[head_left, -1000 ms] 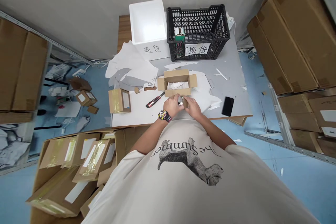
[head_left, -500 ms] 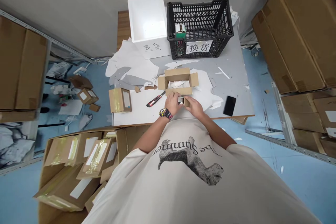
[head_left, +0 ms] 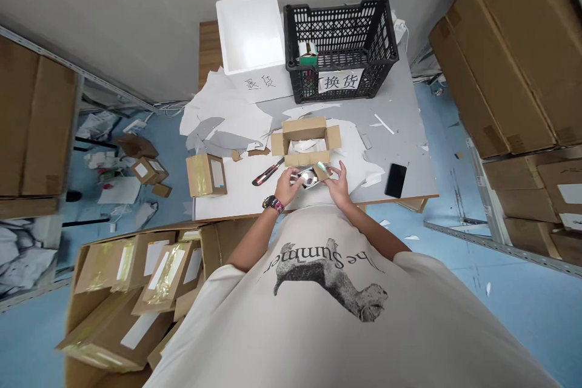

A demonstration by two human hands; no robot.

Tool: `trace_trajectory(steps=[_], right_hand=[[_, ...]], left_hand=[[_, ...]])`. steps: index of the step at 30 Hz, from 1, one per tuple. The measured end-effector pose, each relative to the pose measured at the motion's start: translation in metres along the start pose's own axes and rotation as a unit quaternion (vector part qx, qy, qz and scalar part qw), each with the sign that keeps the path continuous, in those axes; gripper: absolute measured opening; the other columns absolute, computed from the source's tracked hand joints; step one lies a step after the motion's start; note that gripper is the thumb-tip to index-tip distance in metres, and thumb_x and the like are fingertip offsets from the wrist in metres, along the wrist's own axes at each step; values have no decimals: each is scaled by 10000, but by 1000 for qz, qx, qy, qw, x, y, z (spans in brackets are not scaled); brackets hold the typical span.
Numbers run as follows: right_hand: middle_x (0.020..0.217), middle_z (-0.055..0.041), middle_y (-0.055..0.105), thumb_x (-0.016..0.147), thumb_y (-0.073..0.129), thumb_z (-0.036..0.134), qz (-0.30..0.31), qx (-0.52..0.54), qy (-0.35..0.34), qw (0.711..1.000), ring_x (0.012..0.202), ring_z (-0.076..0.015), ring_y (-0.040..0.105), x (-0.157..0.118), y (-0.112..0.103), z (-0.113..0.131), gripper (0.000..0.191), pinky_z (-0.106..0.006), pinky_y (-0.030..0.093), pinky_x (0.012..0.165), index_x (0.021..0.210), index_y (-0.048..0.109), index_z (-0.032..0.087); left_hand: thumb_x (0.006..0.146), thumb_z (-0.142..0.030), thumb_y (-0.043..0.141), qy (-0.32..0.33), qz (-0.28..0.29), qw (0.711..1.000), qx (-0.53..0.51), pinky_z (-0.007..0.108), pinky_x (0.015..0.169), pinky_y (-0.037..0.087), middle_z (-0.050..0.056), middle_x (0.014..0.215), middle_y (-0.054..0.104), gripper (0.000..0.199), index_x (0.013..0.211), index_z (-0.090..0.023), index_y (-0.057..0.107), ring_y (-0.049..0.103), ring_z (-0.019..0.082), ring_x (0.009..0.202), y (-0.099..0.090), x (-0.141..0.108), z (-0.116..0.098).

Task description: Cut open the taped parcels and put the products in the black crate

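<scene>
My left hand [head_left: 286,187] grips a small shiny silver object wrapped in clear plastic [head_left: 308,179], just in front of an open cardboard box [head_left: 305,128]. My right hand [head_left: 339,187] has its fingertips at a small cardboard piece [head_left: 321,173] on the object's right end. White packing paper [head_left: 305,145] fills the box, and the box's near flap nearly touches the object. A red and black utility knife [head_left: 267,172] lies to the left of my left hand. A patterned watch [head_left: 271,204] circles my left wrist.
A taped cardboard box [head_left: 206,174] and a black smartphone [head_left: 395,180] lie on the table [head_left: 400,133] among paper scraps. At the back stand a white foam box [head_left: 250,33] and a black plastic crate [head_left: 341,30]. Stacked cartons line both sides.
My hands have moved apart, and the shiny object now shows more fully between them. The small cardboard piece has shifted to the object's right end. The watch has moved left with my wrist.
</scene>
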State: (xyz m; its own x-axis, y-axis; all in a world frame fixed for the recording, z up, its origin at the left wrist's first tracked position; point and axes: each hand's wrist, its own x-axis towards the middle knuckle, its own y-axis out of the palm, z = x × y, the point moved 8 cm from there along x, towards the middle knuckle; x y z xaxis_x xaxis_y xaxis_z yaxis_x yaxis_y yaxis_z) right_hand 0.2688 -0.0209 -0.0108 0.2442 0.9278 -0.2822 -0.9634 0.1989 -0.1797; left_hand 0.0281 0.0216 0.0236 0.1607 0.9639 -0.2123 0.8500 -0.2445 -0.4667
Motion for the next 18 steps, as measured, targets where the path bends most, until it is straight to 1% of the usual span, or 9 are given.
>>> trace_trajectory(steps=[1, 3, 5, 6, 8, 10, 12, 14, 18], right_hand=[[1581, -198, 710, 1000, 682, 471, 16, 26, 12, 999, 1240, -325, 792, -3, 6, -4, 949, -550, 701, 1047, 1852, 325, 255], [1501, -173, 780, 1030, 643, 519, 59, 45, 0, 997, 1311, -326, 782, -7, 16, -3, 798, -560, 672, 1123, 1770, 491, 264], [1532, -160, 775, 1038, 651, 571, 89, 36, -27, 995, 1428, -335, 735, -11, 23, 3, 667, -566, 615, 1225, 1633, 659, 268], [1567, -155, 756, 1036, 665, 598, 94, 30, -35, 994, 1469, -341, 711, -12, 25, 5, 638, -566, 596, 1251, 1581, 705, 268], [1623, -150, 713, 1017, 708, 643, 93, 23, -43, 994, 1517, -352, 675, -14, 27, 8, 651, -563, 599, 1254, 1552, 728, 272], [1648, -152, 679, 985, 762, 659, 92, 21, -46, 994, 1537, -359, 653, -16, 30, 11, 702, -561, 620, 1234, 1572, 714, 278], [1642, -156, 667, 976, 778, 650, 89, 18, -48, 995, 1537, -357, 648, -16, 32, 14, 708, -569, 621, 1236, 1575, 712, 278], [1635, -161, 657, 987, 766, 631, 85, 7, -57, 995, 1528, -353, 649, -17, 32, 19, 691, -577, 623, 1233, 1578, 712, 276], [1697, -167, 587, 978, 802, 589, 104, -49, -106, 988, 1598, -356, 574, -23, 32, 38, 721, -553, 645, 1207, 1624, 685, 290]], left_hand=[[1016, -417, 745, -5, -13, 1000, -1, 370, 880, 663, 124, 1306, 789, 258, 1175, -221, 697, 792, 226, 1026, 1, -2, 1], [1035, -460, 718, -16, -26, 1000, -5, 361, 875, 651, 94, 1184, 821, 234, 1096, -236, 683, 792, 222, 986, 6, -7, 2], [1052, -489, 684, -23, -29, 999, -4, 349, 854, 631, 54, 1019, 822, 238, 1037, -254, 658, 782, 216, 915, 11, -11, 3], [1060, -491, 665, -27, -32, 999, 0, 346, 847, 620, 34, 939, 808, 235, 1011, -262, 644, 775, 215, 879, 13, -12, 4], [1072, -469, 627, -42, -40, 998, 10, 345, 833, 602, 5, 820, 770, 222, 965, -275, 617, 762, 217, 822, 14, -13, 7], [1074, -429, 602, -61, -43, 997, 11, 345, 830, 596, -5, 770, 756, 207, 930, -281, 597, 760, 219, 801, 13, -12, 12], [1061, -400, 603, -71, -32, 997, 4, 339, 826, 595, -6, 776, 768, 193, 911, -279, 582, 759, 214, 797, 13, -11, 16], [1058, -410, 607, -70, -11, 997, -9, 332, 821, 596, -6, 803, 785, 202, 910, -276, 579, 756, 206, 801, 13, -12, 19], [1078, -455, 589, -55, 28, 997, -47, 329, 835, 615, 19, 912, 824, 222, 995, -261, 657, 781, 204, 894, 11, -17, 22]])
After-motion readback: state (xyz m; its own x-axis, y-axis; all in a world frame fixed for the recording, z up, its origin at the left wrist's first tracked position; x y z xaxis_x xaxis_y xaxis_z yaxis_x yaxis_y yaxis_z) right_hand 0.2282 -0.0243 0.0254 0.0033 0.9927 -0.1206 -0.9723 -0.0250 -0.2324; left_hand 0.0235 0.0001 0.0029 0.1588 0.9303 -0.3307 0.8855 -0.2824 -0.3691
